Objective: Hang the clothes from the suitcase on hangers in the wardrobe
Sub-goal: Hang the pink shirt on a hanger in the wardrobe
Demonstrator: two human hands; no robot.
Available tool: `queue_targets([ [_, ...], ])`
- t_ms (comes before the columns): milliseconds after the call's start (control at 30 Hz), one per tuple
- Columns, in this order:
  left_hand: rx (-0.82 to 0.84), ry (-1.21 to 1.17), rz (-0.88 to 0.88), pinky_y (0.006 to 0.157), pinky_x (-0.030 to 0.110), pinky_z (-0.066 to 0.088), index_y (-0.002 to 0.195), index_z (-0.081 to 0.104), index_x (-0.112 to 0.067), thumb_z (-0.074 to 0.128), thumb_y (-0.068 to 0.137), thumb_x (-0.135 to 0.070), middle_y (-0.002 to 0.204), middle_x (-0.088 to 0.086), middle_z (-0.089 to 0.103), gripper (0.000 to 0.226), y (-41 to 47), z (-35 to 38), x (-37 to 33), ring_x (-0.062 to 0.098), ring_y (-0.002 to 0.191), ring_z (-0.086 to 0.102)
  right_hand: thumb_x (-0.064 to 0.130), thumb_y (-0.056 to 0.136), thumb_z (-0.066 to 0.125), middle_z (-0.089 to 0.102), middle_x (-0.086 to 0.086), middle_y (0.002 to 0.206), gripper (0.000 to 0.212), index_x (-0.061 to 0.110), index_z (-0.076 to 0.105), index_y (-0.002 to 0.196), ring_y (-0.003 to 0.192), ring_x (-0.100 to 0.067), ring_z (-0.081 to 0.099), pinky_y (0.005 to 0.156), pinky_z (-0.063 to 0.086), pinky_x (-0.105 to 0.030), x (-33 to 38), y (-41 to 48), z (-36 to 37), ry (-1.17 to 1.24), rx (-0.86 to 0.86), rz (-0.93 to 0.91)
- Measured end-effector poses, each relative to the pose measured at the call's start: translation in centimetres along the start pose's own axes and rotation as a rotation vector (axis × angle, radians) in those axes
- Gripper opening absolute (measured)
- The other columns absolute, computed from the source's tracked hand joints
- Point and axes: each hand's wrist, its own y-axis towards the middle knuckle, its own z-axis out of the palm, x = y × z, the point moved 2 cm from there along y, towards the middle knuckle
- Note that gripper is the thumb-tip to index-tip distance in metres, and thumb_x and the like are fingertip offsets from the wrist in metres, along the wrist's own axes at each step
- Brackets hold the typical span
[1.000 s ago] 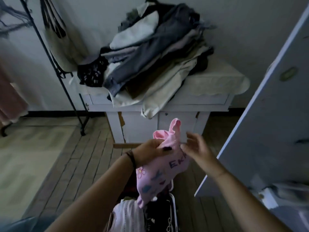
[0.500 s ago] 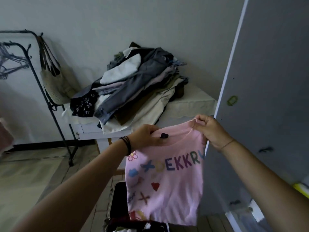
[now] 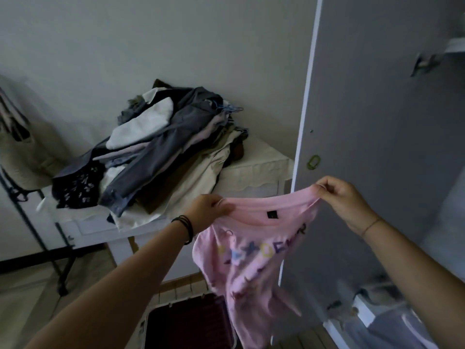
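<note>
Shirt [image 3: 254,263] pink, printed, neckline stretched between hands.

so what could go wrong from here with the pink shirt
1. Both the left hand and right hand pinch the pink shirt by its neckline and pull it wide, so the collar may stretch.
2. Neither holds a hanger; freeing one hand to fetch it could drop the shirt into the suitcase below.
3. The clothes pile overhangs the white table and might slide if bumped.
</note>
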Motion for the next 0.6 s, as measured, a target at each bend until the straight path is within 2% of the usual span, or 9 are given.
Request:
queue_targets([
  [67,-0.052,-0.147,0.007,0.058,0.028,0.033,0.066,0.053,-0.013,0.061,0.090,-0.034,0.062,-0.003,0.046,0.033,1.6,1.6,-0.9,0.014,0.061,0.041,0.012,0.088,0.062,0.052,-0.010,0.075,0.019,-0.004,0.058,0.080,0.074,-0.017,0.044,0.070,0.037,-0.027,-1.0,-0.2,-1.6,-0.042,-0.063,0.012],
  [200,-0.070,-0.385,0.048,0.060,0.029,0.036,0.075,0.061,-0.004,0.059,0.091,-0.030,0.062,-0.003,0.049,0.031,4.4,5.4,-4.0,0.012,0.061,0.042,0.012,0.087,0.064,0.051,-0.004,0.069,0.020,-0.004,0.059,0.076,0.066,-0.007,0.044,0.059,0.037,-0.015,-1.5,-1.1,-5.6,-0.073,-0.236,0.050],
  [333,0.035,-0.499,0.088,0.056,0.025,0.041,0.068,0.061,-0.012,0.057,0.093,-0.024,0.064,-0.001,0.054,0.028,7.2,8.9,-8.5,0.014,0.061,0.048,0.008,0.087,0.063,0.057,0.001,0.067,0.012,0.005,0.063,0.075,0.056,0.005,0.047,0.059,0.040,-0.007,-1.6,-2.5,-10.7,-0.120,-0.378,0.114],
  [433,0.129,-0.649,0.088,0.049,0.018,0.045,0.077,0.066,-0.001,0.059,0.092,-0.025,0.065,0.004,0.060,0.029,8.6,11.6,-12.3,0.015,0.057,0.053,0.009,0.087,0.064,0.060,0.012,0.056,0.015,0.009,0.064,0.072,0.054,0.006,0.048,0.059,0.041,-0.008,-2.3,-3.8,-15.0,-0.178,-0.442,0.162],
  [500,0.168,-0.711,0.095,0.045,0.015,0.043,0.075,0.066,-0.001,0.063,0.090,-0.025,0.057,0.000,0.060,0.028,9.4,13.3,-15.0,0.010,0.049,0.053,0.010,0.085,0.066,0.060,0.013,0.053,0.017,0.013,0.065,0.068,0.054,0.004,0.049,0.059,0.042,-0.012,-2.9,-4.7,-17.9,-0.206,-0.476,0.200],
  [567,0.207,-0.740,0.118,0.046,0.013,0.043,0.074,0.068,-0.006,0.066,0.087,-0.023,0.055,-0.004,0.060,0.021,10.4,15.0,-17.7,0.003,0.045,0.052,0.008,0.084,0.066,0.058,0.008,0.054,0.017,0.010,0.065,0.067,0.053,0.002,0.048,0.059,0.042,-0.017,-3.5,-5.4,-20.5,-0.224,-0.495,0.245],
  [600,0.230,-0.761,0.132,0.046,0.013,0.044,0.072,0.068,-0.008,0.067,0.086,-0.021,0.054,-0.006,0.061,0.019,10.9,15.8,-19.1,0.002,0.046,0.052,0.007,0.084,0.065,0.057,0.000,0.055,0.016,0.004,0.064,0.069,0.051,0.000,0.047,0.058,0.041,-0.019,-3.7,-5.6,-21.7,-0.233,-0.494,0.270],
])
